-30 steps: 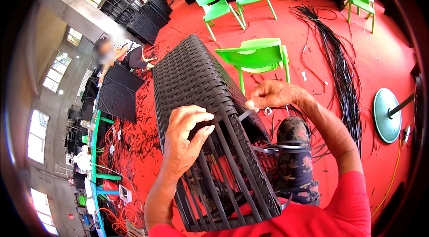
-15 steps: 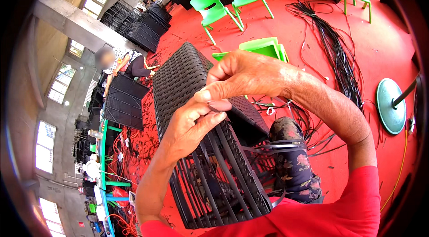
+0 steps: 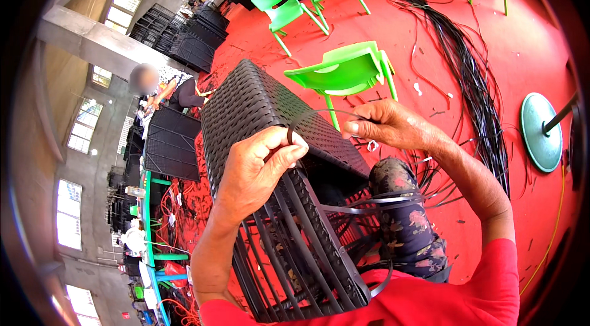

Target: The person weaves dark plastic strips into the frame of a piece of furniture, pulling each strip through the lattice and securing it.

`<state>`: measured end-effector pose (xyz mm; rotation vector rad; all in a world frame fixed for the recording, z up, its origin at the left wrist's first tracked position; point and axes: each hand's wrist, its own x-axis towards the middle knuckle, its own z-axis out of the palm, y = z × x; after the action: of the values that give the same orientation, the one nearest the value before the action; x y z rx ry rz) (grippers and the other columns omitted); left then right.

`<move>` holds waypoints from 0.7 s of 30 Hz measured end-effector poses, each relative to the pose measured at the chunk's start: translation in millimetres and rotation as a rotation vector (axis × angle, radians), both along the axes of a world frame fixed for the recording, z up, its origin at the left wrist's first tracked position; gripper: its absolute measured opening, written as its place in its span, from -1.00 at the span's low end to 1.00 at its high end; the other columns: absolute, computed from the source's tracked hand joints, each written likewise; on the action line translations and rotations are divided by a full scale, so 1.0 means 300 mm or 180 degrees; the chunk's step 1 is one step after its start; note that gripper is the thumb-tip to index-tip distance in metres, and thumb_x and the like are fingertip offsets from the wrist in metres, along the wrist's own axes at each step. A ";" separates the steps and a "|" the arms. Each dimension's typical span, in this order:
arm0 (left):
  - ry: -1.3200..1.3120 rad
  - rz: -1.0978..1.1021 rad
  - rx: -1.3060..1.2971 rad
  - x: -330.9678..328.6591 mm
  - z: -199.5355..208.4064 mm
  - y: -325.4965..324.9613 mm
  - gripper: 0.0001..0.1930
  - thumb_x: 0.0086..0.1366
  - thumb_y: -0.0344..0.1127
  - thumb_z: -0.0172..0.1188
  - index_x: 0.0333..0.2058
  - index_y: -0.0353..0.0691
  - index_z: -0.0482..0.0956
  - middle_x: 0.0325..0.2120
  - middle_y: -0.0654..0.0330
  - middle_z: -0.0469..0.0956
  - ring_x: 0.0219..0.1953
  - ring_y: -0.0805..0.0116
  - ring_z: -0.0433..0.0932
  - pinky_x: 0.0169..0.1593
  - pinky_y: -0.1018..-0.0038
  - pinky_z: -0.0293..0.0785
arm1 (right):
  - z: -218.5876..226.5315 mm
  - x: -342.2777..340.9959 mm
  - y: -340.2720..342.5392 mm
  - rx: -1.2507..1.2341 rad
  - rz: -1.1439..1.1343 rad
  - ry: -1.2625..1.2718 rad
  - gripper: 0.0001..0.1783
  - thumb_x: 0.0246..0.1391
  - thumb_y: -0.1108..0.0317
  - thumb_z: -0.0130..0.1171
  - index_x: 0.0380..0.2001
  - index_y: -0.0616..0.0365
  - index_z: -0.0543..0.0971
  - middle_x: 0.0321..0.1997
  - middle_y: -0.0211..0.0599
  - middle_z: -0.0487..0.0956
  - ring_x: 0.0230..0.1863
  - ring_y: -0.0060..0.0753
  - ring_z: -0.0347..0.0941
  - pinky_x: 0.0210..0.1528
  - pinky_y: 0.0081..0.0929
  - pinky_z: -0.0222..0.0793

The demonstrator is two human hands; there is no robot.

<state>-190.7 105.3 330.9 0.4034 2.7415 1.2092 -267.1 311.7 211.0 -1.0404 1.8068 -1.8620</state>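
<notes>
A large black woven rattan piece [image 3: 246, 102] stands tilted in front of me, with a solid weave on its far part and open dark bars at the near end. My left hand [image 3: 261, 163] is closed on a thin black plastic strip [image 3: 316, 112] at the edge of the weave. The strip arcs over to my right hand [image 3: 393, 126], which pinches its other part to the right of the piece. Several more loose strips [image 3: 381, 202] run from the bars across my patterned trouser leg [image 3: 402, 221].
A green plastic chair [image 3: 353, 68] stands just beyond the piece, with more green chairs [image 3: 283, 6] farther off. A long bundle of black strips [image 3: 461, 62] lies on the red floor. At right is a round teal base [image 3: 541, 132]; at left, another person [image 3: 178, 89] beside a dark woven panel [image 3: 172, 141].
My right hand has moved away from my left, to the right, drawing the strip out into an arc. My left hand stays near the weave's edge.
</notes>
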 end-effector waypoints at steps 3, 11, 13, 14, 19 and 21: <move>-0.0145 0.0066 0.0261 -0.012 0.003 -0.009 -0.84 0.19 -0.34 0.04 -0.42 -0.33 0.47 -0.50 0.27 0.47 -0.50 0.64 0.36 -0.42 0.73 0.24 | -0.010 0.022 -0.002 -0.0125 -0.0131 0.0142 -0.65 0.13 0.12 -0.07 -0.33 0.23 0.49 -0.51 -0.47 0.44 -0.43 -0.68 0.27 -0.35 -0.63 0.25; -0.0548 -0.0026 0.1391 0.016 0.006 -0.120 -0.75 0.22 -0.24 -0.02 -0.52 -0.32 0.40 -0.51 0.09 0.43 -0.46 0.47 0.32 -0.36 0.64 0.22 | -0.223 0.023 0.141 0.0940 -0.1361 0.0270 -0.77 0.12 0.30 -0.09 -0.33 0.25 0.46 -0.54 -0.33 0.43 -0.49 -0.50 0.36 -0.43 -0.47 0.26; -0.0477 -0.0254 0.1504 0.029 -0.006 -0.148 -0.73 0.22 -0.21 -0.01 -0.50 -0.33 0.39 -0.53 0.10 0.42 -0.45 0.42 0.33 -0.35 0.60 0.22 | -0.345 0.002 0.222 0.1396 -0.2077 0.1336 -0.81 0.06 0.32 -0.05 -0.35 0.20 0.46 -0.50 -0.23 0.43 -0.44 -0.23 0.38 -0.39 -0.34 0.26; -0.0414 -0.0212 0.1530 0.036 -0.014 -0.162 -0.70 0.21 -0.17 0.00 -0.49 -0.35 0.40 -0.55 0.11 0.41 -0.44 0.36 0.34 -0.37 0.56 0.24 | -0.422 -0.005 0.268 0.1679 -0.2433 0.1668 -0.83 0.03 0.31 -0.03 -0.41 0.16 0.47 -0.48 -0.22 0.42 -0.39 -0.15 0.36 -0.38 -0.28 0.26; -0.0342 -0.0144 0.1045 0.077 0.004 -0.205 -0.73 0.23 -0.23 -0.02 -0.52 -0.31 0.46 -0.48 0.17 0.45 -0.43 0.54 0.33 -0.34 0.64 0.20 | -0.734 0.060 0.554 0.3333 -0.3224 0.1795 -0.85 -0.06 0.23 0.04 -0.53 0.05 0.45 -0.46 -0.19 0.36 -0.37 -0.11 0.34 -0.42 -0.20 0.28; -0.0189 -0.0323 0.0657 0.090 0.009 -0.212 -0.77 0.23 -0.28 0.00 -0.47 -0.34 0.48 -0.46 0.20 0.45 -0.43 0.56 0.34 -0.33 0.64 0.25 | -0.855 0.104 0.695 0.3608 -0.3504 0.1445 -0.82 -0.01 0.19 0.01 -0.50 0.05 0.44 -0.56 -0.17 0.33 -0.51 -0.06 0.35 -0.47 -0.18 0.28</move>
<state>-163.7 41.8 333.6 0.5118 2.5220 1.4570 -235.8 520.1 -45.6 0.0593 3.4060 -0.4710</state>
